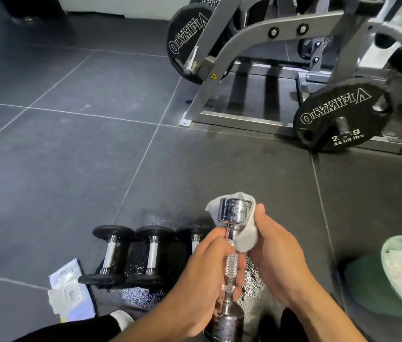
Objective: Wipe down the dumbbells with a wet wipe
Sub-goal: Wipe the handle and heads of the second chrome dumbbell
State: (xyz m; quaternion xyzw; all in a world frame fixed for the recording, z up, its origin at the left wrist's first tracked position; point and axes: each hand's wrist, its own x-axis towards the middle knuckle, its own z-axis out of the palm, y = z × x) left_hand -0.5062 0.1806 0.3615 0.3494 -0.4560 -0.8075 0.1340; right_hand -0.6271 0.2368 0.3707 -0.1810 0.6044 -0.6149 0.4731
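Note:
A chrome dumbbell (235,211) stands almost upright in front of me, its far head on top. My left hand (203,275) grips its knurled handle. My right hand (277,255) holds a white wet wipe (246,236) against the far head and the neck below it; the wipe wraps behind the head. Three black dumbbells (131,255) with silver handles lie side by side on the floor to the left; my left hand covers part of the third.
A wet-wipe packet (70,290) lies on the floor at lower left. A mint-green bowl (392,253) with used white wipes stands at lower right. A grey weight machine (256,45) with black Olympia plates (341,118) fills the far right. The tiles nearby look wet.

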